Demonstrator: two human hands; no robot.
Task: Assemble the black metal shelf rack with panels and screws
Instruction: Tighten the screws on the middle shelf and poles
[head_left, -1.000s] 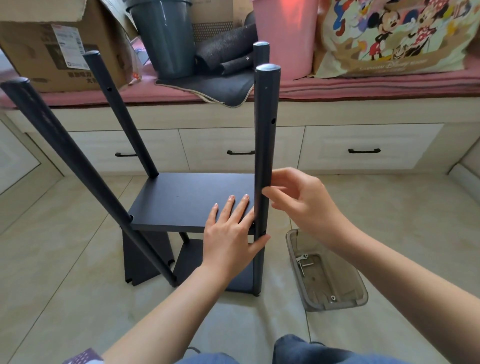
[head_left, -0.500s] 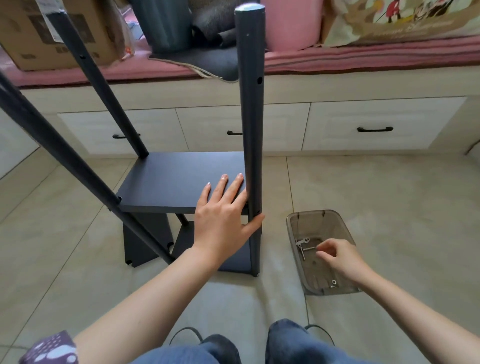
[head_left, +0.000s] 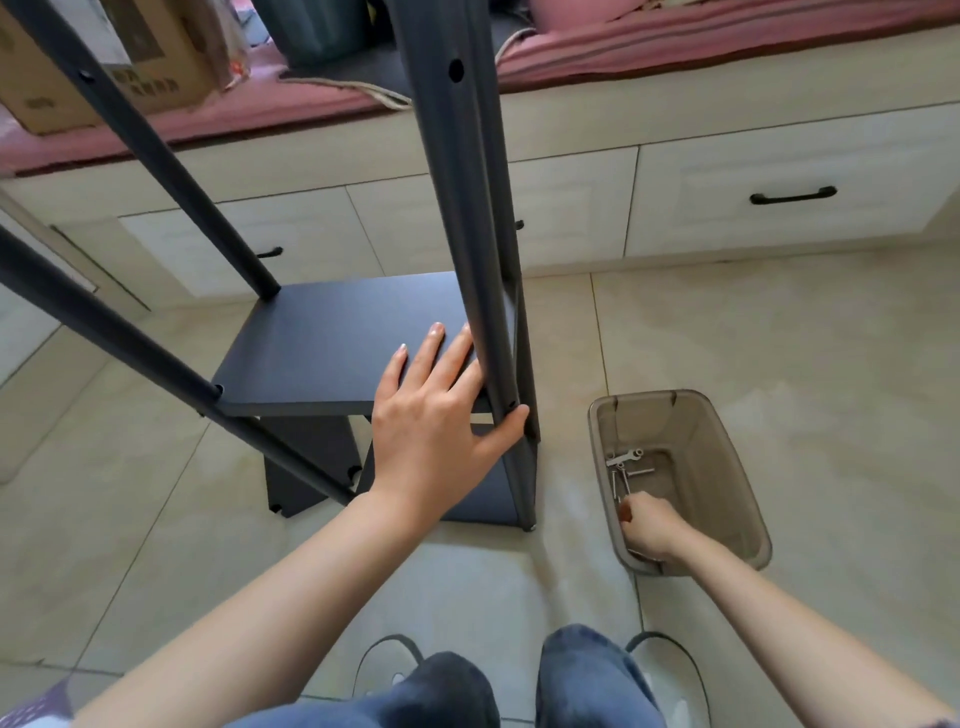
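Mid fastening step: left hand (head_left: 434, 431) lies flat on the black shelf panel (head_left: 332, 345) at frame centre, thumb against the front post (head_left: 470, 249), while right hand (head_left: 649, 527) reaches into the plastic bin (head_left: 727, 441) lower right, fingers hidden so grasp unclear; next, a screw (head_left: 640, 473) for the post hole.

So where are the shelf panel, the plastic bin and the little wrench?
shelf panel (head_left: 332, 343): head view, bare top surface.
plastic bin (head_left: 727, 447): head view, right inner wall.
wrench (head_left: 623, 457): head view, its middle, lying in the bin.

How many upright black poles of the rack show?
4: far left pole, back left pole, near pole by the left hand, and one mostly hidden behind it.
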